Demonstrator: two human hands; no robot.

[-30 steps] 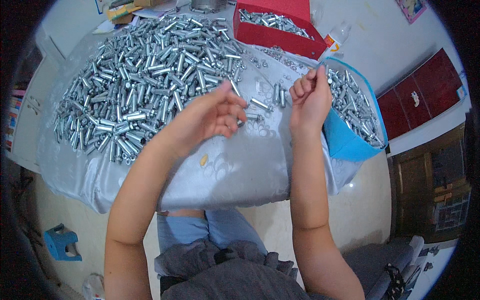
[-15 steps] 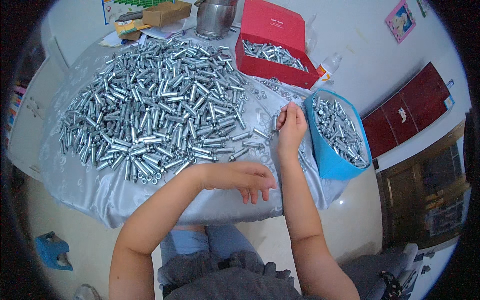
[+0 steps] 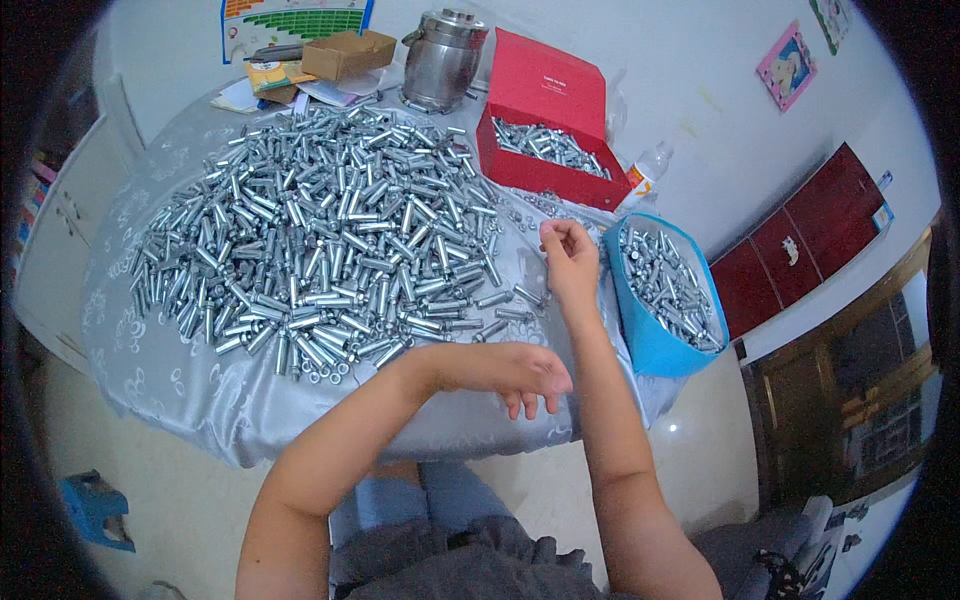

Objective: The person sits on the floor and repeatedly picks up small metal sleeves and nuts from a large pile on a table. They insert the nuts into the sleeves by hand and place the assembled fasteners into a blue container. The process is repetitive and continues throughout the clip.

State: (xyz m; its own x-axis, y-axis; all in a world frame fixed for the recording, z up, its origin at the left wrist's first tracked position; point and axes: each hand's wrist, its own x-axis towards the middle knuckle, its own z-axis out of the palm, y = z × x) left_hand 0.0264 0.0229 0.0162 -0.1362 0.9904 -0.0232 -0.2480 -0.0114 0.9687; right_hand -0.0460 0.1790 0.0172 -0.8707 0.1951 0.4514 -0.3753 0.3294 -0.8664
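A big heap of shiny metal anchor bolts [image 3: 330, 230] covers much of the table. My right hand [image 3: 570, 265] is raised at the heap's right side, between loose bolts and a blue bin [image 3: 665, 340] filled with more bolts. Its fingers are curled together in a pinch; whatever they hold, if anything, is hidden. Across the table's front edge reaches my left hand [image 3: 515, 375], palm turned down. Its fingers hang loosely apart, with nothing visible in them, close to my right forearm. A few single bolts [image 3: 515, 314] lie between the heap and my right hand.
Behind the blue bin stands an open red box [image 3: 555, 175] of bolts, with a plastic bottle [image 3: 650, 170] beside it. Small loose metal pieces [image 3: 545, 203] lie before the box. A steel pot [image 3: 442, 62] and a cardboard box [image 3: 348, 54] stand at the back. A blue stool [image 3: 97, 510] is on the floor.
The view has tilted, so the table appears lower. My right hand has shifted slightly left, away from the blue bin, its fingers still curled. My left hand keeps nearly the same pose.
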